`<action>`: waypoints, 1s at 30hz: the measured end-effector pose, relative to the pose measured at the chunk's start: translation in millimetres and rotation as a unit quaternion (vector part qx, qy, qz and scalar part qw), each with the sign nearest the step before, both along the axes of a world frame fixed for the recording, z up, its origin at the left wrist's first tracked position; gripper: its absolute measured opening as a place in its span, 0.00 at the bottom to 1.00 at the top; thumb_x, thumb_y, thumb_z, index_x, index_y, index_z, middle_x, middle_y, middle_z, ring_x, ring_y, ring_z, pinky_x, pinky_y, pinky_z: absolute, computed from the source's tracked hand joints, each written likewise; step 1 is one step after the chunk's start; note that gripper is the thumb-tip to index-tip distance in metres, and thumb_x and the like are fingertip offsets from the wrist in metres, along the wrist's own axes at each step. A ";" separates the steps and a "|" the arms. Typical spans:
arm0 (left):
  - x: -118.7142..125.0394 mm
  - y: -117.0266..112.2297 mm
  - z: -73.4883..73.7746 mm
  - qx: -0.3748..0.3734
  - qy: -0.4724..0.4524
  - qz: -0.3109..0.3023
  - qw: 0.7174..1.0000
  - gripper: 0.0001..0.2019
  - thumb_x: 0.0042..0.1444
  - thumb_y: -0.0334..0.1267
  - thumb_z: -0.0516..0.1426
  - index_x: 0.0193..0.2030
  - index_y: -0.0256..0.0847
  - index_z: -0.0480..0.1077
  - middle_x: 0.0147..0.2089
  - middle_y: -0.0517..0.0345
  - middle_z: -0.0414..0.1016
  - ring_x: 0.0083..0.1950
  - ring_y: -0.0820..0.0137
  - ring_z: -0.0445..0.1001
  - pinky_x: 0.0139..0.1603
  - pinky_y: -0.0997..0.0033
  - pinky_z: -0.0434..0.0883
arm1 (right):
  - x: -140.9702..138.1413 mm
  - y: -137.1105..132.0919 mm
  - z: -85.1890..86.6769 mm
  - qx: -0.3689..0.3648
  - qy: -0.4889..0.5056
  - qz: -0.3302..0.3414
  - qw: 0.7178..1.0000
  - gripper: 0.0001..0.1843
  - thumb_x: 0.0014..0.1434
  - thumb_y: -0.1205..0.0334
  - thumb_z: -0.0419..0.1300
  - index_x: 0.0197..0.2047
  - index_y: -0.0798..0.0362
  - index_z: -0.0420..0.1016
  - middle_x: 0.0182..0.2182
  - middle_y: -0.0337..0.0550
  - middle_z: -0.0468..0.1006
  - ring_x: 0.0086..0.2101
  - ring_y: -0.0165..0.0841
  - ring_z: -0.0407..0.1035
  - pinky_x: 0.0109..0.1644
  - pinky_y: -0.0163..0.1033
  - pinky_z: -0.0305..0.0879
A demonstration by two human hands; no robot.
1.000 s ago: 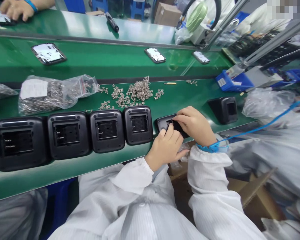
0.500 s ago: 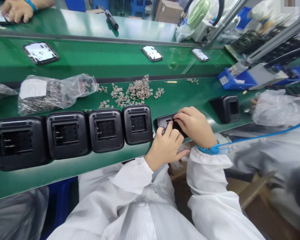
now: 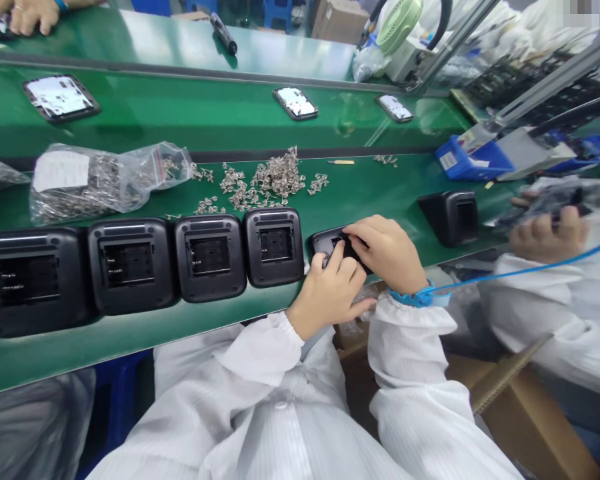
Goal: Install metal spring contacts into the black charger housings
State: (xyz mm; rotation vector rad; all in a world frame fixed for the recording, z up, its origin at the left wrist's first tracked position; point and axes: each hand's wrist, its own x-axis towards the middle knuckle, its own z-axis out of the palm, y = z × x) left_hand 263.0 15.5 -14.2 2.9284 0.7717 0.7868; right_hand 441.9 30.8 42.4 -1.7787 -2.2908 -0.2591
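Observation:
A black plastic housing [image 3: 321, 238] with an open battery compartment lies at the table's front edge, partly hidden under both hands. My left hand [image 3: 330, 287] grips it from the near side, its index fingertip pressed into the compartment. From the right, my right hand [image 3: 387, 250] reaches over with thumb and fingers pinched at the compartment's edge; whatever they hold is too small to see. A blue band [image 3: 411, 298] with a cord circles my right wrist. Beyond lies a heap of small metal spring contacts [image 3: 279, 177]. Immediately left stands another black housing [image 3: 274, 275], coil springs showing inside.
More black housings [image 3: 210, 291] continue the row leftward; one [image 3: 447, 220] stands at right. A clear bag of contacts [image 3: 93, 180] lies behind. Circuit boards [image 3: 296, 103] sit on the green belt [image 3: 190, 107]. A blue bin [image 3: 473, 160] and a co-worker's hand [image 3: 550, 233] with plastic bag are at right.
The circuit boards have shifted left along the belt. At right, a co-worker's hands and bag have moved further into view. My hands stay at the same housing, almost unmoved.

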 end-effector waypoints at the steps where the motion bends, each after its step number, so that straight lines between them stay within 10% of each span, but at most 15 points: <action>1: 0.0 0.0 0.1 -0.002 0.002 0.001 1.000 0.30 0.70 0.60 0.47 0.59 0.36 0.71 0.56 0.42 0.70 0.74 0.43 0.59 0.58 0.49 0.61 | 0.3 -0.6 -0.3 0.001 -0.001 0.001 1.000 0.14 0.68 0.68 0.53 0.47 0.52 0.80 0.41 0.48 0.83 0.41 0.42 0.73 0.42 0.45 0.64; 17: -1.8 -1.0 2.6 -0.010 0.012 0.003 1.000 0.27 0.72 0.58 0.46 0.62 0.41 0.71 0.61 0.44 0.70 0.74 0.46 0.59 0.55 0.50 0.62 | 1.2 -16.9 -2.1 0.017 0.040 0.048 0.998 0.16 0.70 0.65 0.55 0.37 0.50 0.84 0.36 0.44 0.85 0.40 0.39 0.76 0.45 0.45 0.67; 30: -7.5 -3.7 3.7 0.024 0.006 -0.034 0.999 0.36 0.71 0.62 0.41 0.64 0.33 0.69 0.63 0.37 0.69 0.65 0.47 0.64 0.51 0.50 0.61 | -10.6 -20.4 2.3 0.076 -0.066 -0.097 0.990 0.11 0.64 0.61 0.63 0.31 0.50 0.82 0.30 0.48 0.79 0.38 0.44 0.61 0.35 0.48 0.51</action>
